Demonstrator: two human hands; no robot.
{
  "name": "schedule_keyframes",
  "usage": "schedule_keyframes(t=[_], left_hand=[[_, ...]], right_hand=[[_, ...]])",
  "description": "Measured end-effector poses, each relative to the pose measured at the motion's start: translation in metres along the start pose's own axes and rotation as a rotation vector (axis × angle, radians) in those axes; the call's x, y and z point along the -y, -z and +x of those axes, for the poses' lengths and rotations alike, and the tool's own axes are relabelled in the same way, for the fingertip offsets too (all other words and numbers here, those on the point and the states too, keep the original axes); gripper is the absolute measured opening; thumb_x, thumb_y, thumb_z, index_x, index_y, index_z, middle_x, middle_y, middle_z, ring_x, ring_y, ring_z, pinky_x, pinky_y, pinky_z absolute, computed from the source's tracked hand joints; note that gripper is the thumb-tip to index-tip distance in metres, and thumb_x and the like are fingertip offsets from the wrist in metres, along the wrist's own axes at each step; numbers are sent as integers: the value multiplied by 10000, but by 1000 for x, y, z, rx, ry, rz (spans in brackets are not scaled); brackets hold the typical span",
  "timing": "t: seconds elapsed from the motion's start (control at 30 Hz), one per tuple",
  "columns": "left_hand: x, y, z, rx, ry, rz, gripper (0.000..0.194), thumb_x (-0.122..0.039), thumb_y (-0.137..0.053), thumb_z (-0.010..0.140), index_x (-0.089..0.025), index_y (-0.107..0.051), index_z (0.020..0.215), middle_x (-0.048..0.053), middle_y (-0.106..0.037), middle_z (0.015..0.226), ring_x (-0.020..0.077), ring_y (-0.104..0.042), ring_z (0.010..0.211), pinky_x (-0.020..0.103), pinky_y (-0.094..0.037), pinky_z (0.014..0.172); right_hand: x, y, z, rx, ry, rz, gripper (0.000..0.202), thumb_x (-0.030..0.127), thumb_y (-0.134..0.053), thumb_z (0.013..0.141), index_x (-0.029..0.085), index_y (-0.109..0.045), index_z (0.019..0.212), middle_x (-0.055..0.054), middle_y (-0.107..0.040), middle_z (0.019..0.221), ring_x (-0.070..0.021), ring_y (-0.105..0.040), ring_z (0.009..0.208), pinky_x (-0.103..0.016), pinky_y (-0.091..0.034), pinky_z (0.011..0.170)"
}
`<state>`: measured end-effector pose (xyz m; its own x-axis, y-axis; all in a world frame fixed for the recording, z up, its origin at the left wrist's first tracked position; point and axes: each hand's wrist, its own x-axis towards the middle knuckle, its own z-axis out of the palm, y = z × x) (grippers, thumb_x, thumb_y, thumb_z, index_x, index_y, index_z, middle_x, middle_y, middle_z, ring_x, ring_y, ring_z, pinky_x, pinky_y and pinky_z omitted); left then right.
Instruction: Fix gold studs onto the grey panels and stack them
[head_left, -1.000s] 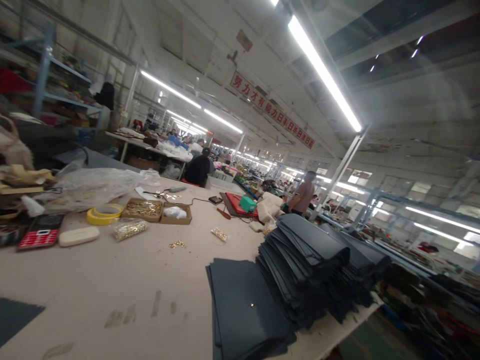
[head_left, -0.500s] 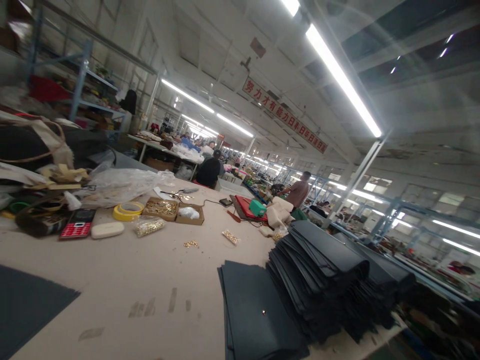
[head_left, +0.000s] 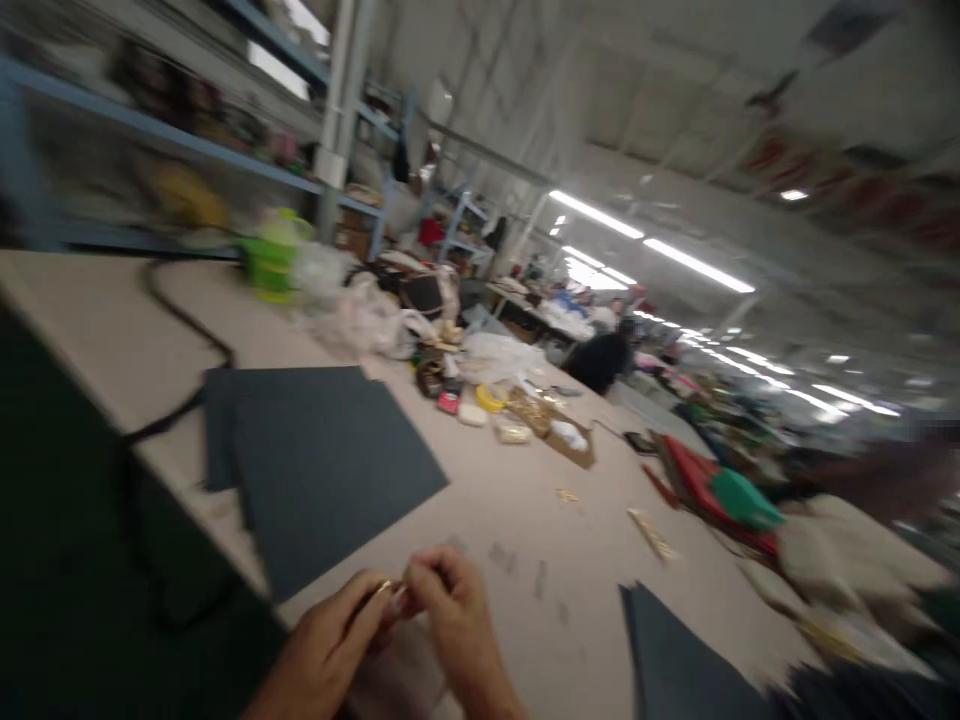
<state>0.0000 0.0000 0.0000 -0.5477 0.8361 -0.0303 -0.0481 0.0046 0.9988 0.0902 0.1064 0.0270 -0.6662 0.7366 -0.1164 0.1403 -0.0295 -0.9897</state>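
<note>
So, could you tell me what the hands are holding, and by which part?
Both hands, left hand and right hand, pinch a small shiny piece between their fingertips; blur hides what it is.

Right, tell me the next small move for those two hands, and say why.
Probably steady the small metal piece and settle it between the fingertips before anything else. The left hand and right hand meet over the table edge, pinching that shiny bit together, but the picture is blurred, so the grip cannot be judged. The dark sheet lies close by on the left, untouched.
</note>
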Motion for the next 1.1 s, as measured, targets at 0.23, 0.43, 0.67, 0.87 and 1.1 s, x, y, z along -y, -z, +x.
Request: schedule_keyframes(t=[0.23, 0.43, 0.67, 0.87, 1.1], left_hand=[[7, 51, -26, -321, 213, -254, 361, -485, -666, 664, -174, -508, 754, -78, -378, 551, 87, -372, 455, 207, -331, 456], [22, 82, -45, -538, 281, -212, 525, -578, -663, 664, -146, -585, 949, -86, -388, 571, 66, -211, 393, 203, -169, 361], [34, 73, -60, -432, 224, -287, 453, -548, -743, 723, -144, -645, 901, 56, -647, 836, 189, -599, 802, 260, -489, 733], [27, 42, -68, -163, 323, -424, 411, -457, -756, 765, -128, -647, 988, 60, -683, 805, 199, -626, 752, 283, -524, 696], [18, 30, -58, -180, 388, -482, 324, -404, -731, 780, -163, -638, 976, 6, -642, 731, 120, -531, 538, 211, -430, 497]], right_hand=[[7, -50, 71, 208, 360, -581, 185, 297, -542, 898, 188, -687, 934, -21, -696, 814, -170, -616, 732, -290, -442, 712], [0, -74, 83, 360, 590, -1057, 243, 127, -438, 944, 122, -681, 934, -110, -697, 923, -261, -589, 929, -362, -410, 856], [22, -4, 31, 840, 147, -987, 162, 104, -569, 802, 189, -708, 798, 10, -688, 733, -128, -592, 693, -250, -375, 646], [1, 28, 17, 597, -184, -536, 200, 330, -604, 792, 142, -664, 820, -9, -633, 682, -116, -563, 616, -238, -445, 602], [-16, 6, 21, 542, -234, -208, 269, 391, -664, 747, 129, -642, 802, 8, -592, 635, -88, -539, 543, -205, -459, 516]])
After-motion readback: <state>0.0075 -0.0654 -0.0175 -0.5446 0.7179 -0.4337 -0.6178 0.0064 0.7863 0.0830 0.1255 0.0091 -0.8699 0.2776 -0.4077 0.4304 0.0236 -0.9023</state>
